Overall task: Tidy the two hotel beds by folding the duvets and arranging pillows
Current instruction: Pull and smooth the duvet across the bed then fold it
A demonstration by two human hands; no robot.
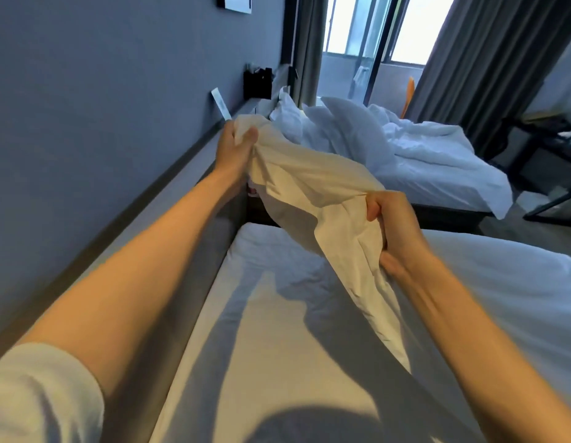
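The pillow [309, 190] hangs at frame centre above the near bed [277, 330]; the left hand [233, 151] closes its grip on the upper corner, the right hand [394, 231] on the lower edge; upper right, the far bed [453, 199] looks unmade, its duvet [437, 155] rumpled; most tidying seems left.

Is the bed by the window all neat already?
No, the bed by the window carries a crumpled duvet and pillows lying in a heap.
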